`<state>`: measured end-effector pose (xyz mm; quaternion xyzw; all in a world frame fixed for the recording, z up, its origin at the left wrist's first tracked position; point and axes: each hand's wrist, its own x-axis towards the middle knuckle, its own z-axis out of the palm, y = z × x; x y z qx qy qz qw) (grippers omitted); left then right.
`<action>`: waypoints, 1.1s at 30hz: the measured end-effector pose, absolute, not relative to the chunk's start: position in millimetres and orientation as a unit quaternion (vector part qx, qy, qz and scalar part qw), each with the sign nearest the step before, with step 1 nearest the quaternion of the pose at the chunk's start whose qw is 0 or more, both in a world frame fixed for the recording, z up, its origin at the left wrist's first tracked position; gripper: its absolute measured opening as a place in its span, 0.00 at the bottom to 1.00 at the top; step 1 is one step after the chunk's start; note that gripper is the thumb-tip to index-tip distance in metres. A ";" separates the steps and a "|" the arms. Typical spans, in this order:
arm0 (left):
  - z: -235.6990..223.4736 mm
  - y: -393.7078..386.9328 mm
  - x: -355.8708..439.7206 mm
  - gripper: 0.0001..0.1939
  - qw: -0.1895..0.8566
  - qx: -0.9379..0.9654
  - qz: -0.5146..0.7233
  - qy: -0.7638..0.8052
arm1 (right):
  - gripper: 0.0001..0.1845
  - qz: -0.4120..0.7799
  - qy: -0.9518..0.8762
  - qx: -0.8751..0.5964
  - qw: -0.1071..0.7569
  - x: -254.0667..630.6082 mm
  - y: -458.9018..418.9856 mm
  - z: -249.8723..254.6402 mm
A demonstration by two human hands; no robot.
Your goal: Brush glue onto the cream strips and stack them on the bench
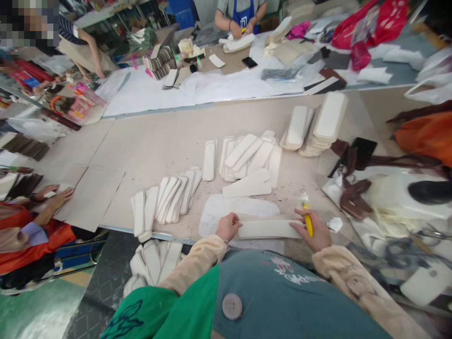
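Note:
A long white insole-shaped strip [266,229] lies across the near table edge. My left hand [228,226] is curled on its left end, gripping it. My right hand [314,230] rests on its right end and holds a yellow-handled brush [307,219] with pale bristles pointing away from me. Just beyond the strip sits a white sheet [215,212] and another loose white strip [247,188].
Rows of white strips [169,200] fan out to the left, a pile [247,155] lies in the middle, stacks [318,127] stand at the back right. Brown pieces [353,197] and scissors [429,234] lie right. Another person's hands [52,195] rest at left; a worker [240,19] sits across.

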<state>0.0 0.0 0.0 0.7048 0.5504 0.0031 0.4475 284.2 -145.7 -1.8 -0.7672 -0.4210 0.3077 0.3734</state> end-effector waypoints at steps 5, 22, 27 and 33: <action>-5.9 0.3 -0.2 0.06 0.440 0.719 -0.001 0.538 | 0.25 0.271 -0.421 -0.783 0.370 281.3 -147.6 -7.3; 2.3 1.2 2.8 0.02 0.380 0.776 -0.042 0.501 | 0.17 0.188 -0.448 -0.806 0.337 272.2 -145.5 -21.1; 3.4 1.6 3.7 0.02 0.377 0.777 -0.061 0.500 | 0.17 0.160 -0.461 -0.797 0.356 273.8 -143.7 -32.4; 4.2 2.9 4.1 0.03 0.366 0.791 -0.064 0.486 | 0.16 0.152 -0.468 -0.795 0.354 275.8 -144.4 -38.6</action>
